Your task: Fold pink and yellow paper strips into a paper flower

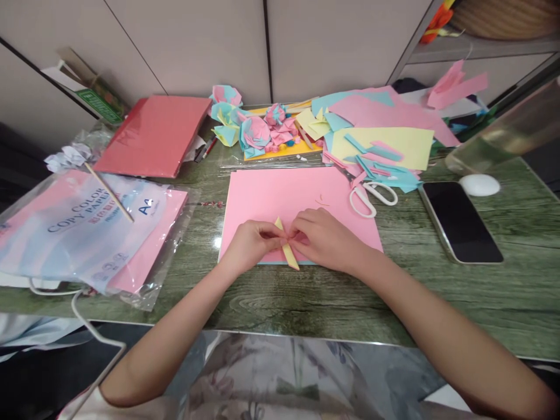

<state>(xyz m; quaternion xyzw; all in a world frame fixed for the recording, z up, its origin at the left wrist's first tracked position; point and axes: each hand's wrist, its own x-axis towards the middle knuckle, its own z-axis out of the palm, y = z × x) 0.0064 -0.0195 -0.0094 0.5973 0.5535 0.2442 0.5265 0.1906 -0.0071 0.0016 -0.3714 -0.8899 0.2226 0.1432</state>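
Observation:
Both hands meet over the near edge of a pink paper sheet on the green table. My left hand and my right hand pinch a narrow yellow paper strip between their fingertips. The strip runs diagonally, its lower end poking out toward me. A bit of pink paper shows where the fingers meet. A blue sheet edge peeks from under the pink sheet.
White scissors lie right of the sheet, a black phone and white mouse further right. Paper flowers and cut strips crowd the back. A copy paper pack with a wooden stick and a red stack lie left.

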